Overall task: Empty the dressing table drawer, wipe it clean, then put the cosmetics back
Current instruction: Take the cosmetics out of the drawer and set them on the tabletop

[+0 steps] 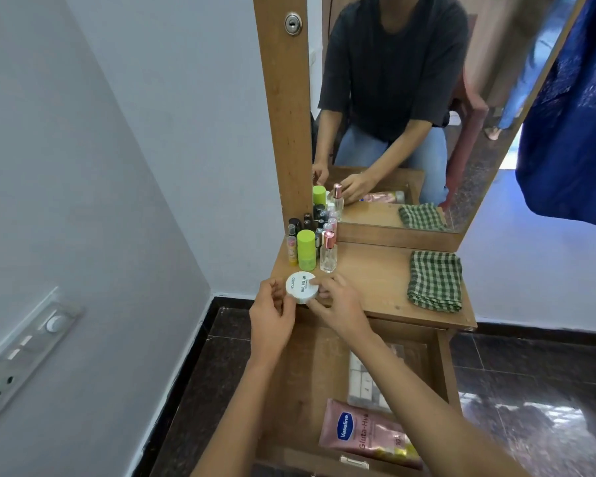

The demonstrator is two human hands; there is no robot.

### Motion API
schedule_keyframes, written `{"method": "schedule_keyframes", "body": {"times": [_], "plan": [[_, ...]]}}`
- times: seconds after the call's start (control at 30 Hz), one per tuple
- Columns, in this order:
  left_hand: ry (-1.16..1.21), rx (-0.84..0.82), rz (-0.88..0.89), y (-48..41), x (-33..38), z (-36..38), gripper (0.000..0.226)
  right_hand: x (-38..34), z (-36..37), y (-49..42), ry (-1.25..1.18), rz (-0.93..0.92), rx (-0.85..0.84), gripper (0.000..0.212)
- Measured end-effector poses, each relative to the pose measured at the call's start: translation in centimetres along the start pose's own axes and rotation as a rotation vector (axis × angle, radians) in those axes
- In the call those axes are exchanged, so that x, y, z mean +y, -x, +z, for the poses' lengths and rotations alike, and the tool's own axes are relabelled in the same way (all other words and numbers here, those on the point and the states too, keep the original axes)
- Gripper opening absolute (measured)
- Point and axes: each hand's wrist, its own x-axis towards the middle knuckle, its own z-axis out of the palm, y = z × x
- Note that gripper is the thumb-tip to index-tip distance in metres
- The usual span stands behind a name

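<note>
One view, head camera: everything below is read from it.
Two hands, one tub: the left hand [272, 315] and the right hand [338, 304] both grasp the white tub [301, 287], fingertips pinching opposite sides of it.
Tub position: at the front left corner of the tabletop [369, 280], just in front of the green-capped bottle [306, 249]; whether its base touches the wood I cannot tell.
Tub axis: a flat round, lid tilted up toward the camera.
Next move, as I judge it: set the tub down beside the bottles, then reach back and down into the drawer [443, 366].
Left in drawer: two things, a pink tube [365, 432] and a clear packet [369, 380], both under the right forearm, so nearer that hand.
Pink tube axis: lying flat, slanted across the drawer's front.
On the tabletop: one green-capped bottle, one perfume bottle [328, 253], one checked cloth [434, 280] folded at the right, well apart from the hands.
Small bottles behind: several; they crowd together, so no count.
</note>
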Motion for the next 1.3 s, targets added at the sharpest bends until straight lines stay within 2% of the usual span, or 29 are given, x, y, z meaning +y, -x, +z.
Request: {"method": "schedule_keyframes", "body": {"times": [0.1, 0.17, 0.27, 0.33, 0.43, 0.6, 0.73, 1.13, 1.3], "plan": [[-0.002, -0.06, 0.0, -0.1, -0.6, -0.3, 0.041, -0.3, 0.8, -0.7, -0.039, -0.002, -0.001, 0.034], [-0.096, -0.079, 0.009, -0.4, -0.9, 0.1, 0.053, -0.2, 0.7, -0.7, -0.077, 0.038, 0.03, 0.035], [-0.298, -0.053, 0.01, -1.0, -0.7, 1.0, 0.064, 0.2, 0.1, -0.8, -0.128, 0.179, 0.25, 0.038], [-0.343, -0.019, -0.011, -1.2, -0.5, 1.5, 0.063, 0.7, -0.3, -1.5, -0.14, 0.269, 0.359, 0.042], [-0.36, 0.026, -0.05, -1.6, -0.2, 2.0, 0.062, 1.3, -0.5, -3.3, -0.158, 0.318, 0.339, 0.045], [-0.355, 0.074, -0.057, -1.9, 0.0, 2.4, 0.059, 2.4, 0.0, -5.0, -0.109, 0.271, 0.3, 0.029], [-0.375, 0.104, -0.052, -1.9, -0.1, 2.6, 0.056, 2.1, 0.2, -5.0, -0.134, 0.231, 0.299, 0.028], [-0.409, 0.082, -0.043, -2.0, 0.2, 2.6, 0.05, 1.9, 0.5, -5.1, -0.193, 0.238, 0.325, 0.021], [-0.404, 0.048, -0.051, -1.7, 0.8, 2.1, 0.058, 1.9, -0.1, -4.7, -0.249, 0.265, 0.329, 0.026]]}}
